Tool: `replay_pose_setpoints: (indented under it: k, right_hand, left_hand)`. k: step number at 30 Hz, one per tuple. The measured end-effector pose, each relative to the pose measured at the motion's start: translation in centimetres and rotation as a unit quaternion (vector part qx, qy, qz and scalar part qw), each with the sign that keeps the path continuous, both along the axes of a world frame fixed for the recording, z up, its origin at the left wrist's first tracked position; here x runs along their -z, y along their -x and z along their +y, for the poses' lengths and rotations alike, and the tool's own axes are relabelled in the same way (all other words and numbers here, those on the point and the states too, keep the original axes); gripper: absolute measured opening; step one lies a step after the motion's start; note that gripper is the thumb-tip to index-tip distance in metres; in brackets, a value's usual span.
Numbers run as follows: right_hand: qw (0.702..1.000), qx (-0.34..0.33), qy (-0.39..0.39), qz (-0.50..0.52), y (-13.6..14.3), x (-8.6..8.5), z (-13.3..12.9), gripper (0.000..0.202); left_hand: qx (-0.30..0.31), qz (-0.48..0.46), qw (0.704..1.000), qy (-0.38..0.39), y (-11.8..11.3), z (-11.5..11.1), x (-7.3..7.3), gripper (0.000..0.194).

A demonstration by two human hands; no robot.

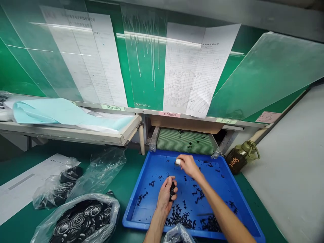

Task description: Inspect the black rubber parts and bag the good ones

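Note:
Over the blue tray (pixel 138 199), my left hand (pixel 164 195) is closed around black round parts (pixel 172 191), which show between the thumb and fingers. My right hand (pixel 189 166) is a little higher and to the right, fingers pinched together, with a white cover (pixel 178 162) on a fingertip. A tiny dark spot shows by that fingertip; what the pinch holds is too small to make out. Small black pieces (pixel 177 216) lie scattered across the tray, thickest along its near side.
A green ribbed conveyor (pixel 186 141) with black bits ends at the tray's far side. At left are an open bag of black ring-shaped parts (pixel 78 221), another plastic bag (pixel 63 185) and a raised shelf (pixel 111 136). A bottle (pixel 240 157) stands right, beside the wall.

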State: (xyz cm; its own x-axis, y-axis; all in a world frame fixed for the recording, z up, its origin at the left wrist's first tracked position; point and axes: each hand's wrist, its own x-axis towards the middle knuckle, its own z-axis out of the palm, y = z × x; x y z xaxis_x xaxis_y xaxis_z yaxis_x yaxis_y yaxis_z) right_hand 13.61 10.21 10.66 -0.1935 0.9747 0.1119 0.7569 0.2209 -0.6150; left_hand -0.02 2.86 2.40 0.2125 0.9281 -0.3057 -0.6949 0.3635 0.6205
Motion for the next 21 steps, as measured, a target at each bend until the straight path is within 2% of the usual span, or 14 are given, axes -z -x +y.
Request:
replay_pose_setpoints:
  k: [3, 6, 13, 16, 21]
  right_hand:
    - [0.998, -0.001, 0.025, 0.062, 1.3, 3.3, -4.6, 0.03]
    - [0.993, 0.017, 0.038, 0.114, 1.0, 5.0, -7.3, 0.033]
    - [0.985, 0.052, 0.031, 0.159, -1.1, 4.3, -10.8, 0.027]
    - [0.984, 0.059, 0.027, 0.168, -0.9, 4.2, -12.9, 0.022]
    - [0.977, 0.076, 0.027, 0.197, -0.1, 5.1, -14.7, 0.032]
  left_hand:
    - [0.032, 0.079, 0.995, -0.049, -0.3, -0.6, -0.5, 0.039]
    - [0.083, 0.133, 0.984, -0.089, -0.5, -1.4, -0.9, 0.038]
    - [0.146, 0.183, 0.967, -0.101, -1.6, -4.3, -2.0, 0.038]
    - [0.147, 0.209, 0.962, -0.096, -1.7, -6.4, -3.1, 0.04]
    - [0.111, 0.298, 0.94, -0.121, -0.3, -8.4, -4.9, 0.029]
